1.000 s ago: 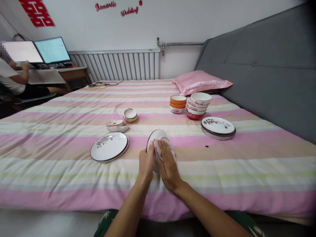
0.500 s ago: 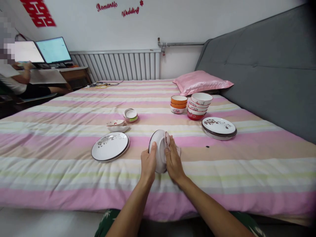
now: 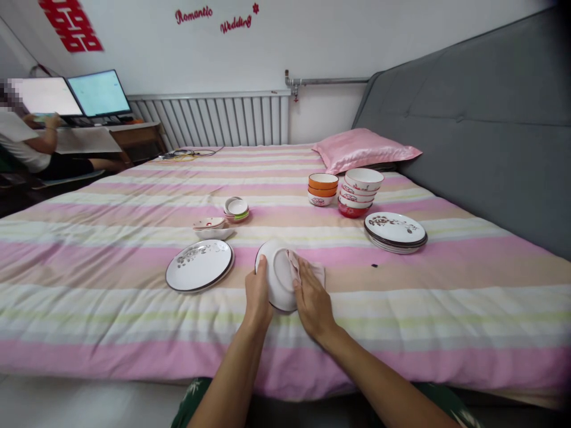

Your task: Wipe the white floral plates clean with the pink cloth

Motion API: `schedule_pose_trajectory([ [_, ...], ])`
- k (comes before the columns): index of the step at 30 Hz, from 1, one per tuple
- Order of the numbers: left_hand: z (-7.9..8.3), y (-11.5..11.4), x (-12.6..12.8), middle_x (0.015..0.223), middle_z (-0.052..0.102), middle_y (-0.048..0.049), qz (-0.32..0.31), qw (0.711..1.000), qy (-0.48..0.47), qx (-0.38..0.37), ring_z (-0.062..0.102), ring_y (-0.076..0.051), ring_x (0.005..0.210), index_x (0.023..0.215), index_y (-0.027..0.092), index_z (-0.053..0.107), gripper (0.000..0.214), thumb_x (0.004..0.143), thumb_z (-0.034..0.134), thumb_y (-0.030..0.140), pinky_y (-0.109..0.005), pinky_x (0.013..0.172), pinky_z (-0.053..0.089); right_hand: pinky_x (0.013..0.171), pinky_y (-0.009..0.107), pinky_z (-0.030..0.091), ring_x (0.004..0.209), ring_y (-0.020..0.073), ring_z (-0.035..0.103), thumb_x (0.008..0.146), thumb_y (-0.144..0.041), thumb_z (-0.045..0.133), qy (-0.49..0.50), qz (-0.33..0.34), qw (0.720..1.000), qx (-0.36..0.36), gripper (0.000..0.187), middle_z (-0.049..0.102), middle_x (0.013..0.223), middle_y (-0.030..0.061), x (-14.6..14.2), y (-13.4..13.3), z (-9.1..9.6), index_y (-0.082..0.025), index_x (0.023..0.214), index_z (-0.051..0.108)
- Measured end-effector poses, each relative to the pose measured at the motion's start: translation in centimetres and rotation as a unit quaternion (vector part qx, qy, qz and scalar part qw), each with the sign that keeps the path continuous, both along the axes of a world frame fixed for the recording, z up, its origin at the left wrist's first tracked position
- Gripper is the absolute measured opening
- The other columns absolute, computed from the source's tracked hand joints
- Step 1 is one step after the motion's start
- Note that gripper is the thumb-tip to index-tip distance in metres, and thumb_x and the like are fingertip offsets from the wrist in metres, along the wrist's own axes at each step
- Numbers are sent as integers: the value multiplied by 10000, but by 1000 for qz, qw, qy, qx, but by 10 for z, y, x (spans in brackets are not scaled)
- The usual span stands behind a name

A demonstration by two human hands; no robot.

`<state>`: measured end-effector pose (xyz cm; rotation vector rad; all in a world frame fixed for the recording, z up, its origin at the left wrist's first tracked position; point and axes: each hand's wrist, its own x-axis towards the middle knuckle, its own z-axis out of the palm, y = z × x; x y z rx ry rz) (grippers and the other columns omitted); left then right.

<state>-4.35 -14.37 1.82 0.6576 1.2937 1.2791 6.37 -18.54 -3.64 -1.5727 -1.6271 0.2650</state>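
So a white dark-rimmed plate point(image 3: 273, 282) is being held tilted over the near side of the striped bed point(image 3: 423, 321), underside showing, and it's being gripped at its left edge by the left hand point(image 3: 257, 297), fingers clamped on the rim. Meanwhile a pale pink cloth point(image 3: 318, 272) is being pressed onto that underside by the right hand point(image 3: 314, 302), fingers pretty much together and clamped on the fabric. Flower-print plates are being held up by the bed on both sides, left stack point(image 3: 198, 265) and right stack point(image 3: 395, 229).
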Motion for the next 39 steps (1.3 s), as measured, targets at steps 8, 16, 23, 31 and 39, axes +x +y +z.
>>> schedule_pose_trajectory([
  [8, -7, 5, -3, 844, 692, -130, 9, 997, -71, -4, 656, -187, 661, 956, 83, 635, 379, 784, 586, 417, -281, 584, 530, 1059, 439, 366, 1314, 210, 359, 929, -247, 328, -37, 48, 997, 56, 479, 405, 1405, 69, -1, -16, 1, -193, 1404, 312],
  [16, -6, 5, -2, 679, 651, -74, 8, 997, -74, -18, 595, -143, 525, 886, 77, 635, 375, 758, 598, 427, -250, 507, 473, 1084, 434, 330, 1350, 186, 288, 920, -183, 337, -72, 123, 985, 94, 546, 345, 1448, 38, -4, -23, 2, -221, 1443, 181],
  [23, -2, -8, 6, 509, 490, 44, -32, 997, -11, 63, 445, -85, 441, 650, 136, 558, 443, 721, 559, 573, -209, 440, 335, 1113, 445, 273, 1388, 198, 174, 891, -133, 308, -74, 124, 981, 133, 606, 223, 1503, 42, -7, -17, 3, -199, 1457, 100],
  [31, 6, -28, 15, 458, 415, 37, -78, 978, 115, 153, 363, -90, 448, 504, 169, 445, 528, 814, 411, 596, -217, 428, 270, 1114, 521, 210, 1402, 248, 78, 917, -172, 284, -25, 95, 981, 166, 577, 6, 1538, -19, -10, -14, 0, -309, 1448, 104],
  [39, 11, -45, 22, 485, 497, -8, -129, 939, 201, 246, 396, -123, 480, 487, 179, 537, 423, 850, 481, 389, -251, 514, 253, 1113, 538, 184, 1403, 240, 72, 942, -280, 273, 110, 49, 980, 155, 488, 36, 1536, -44, -3, -13, 36, -343, 1421, 206],
])
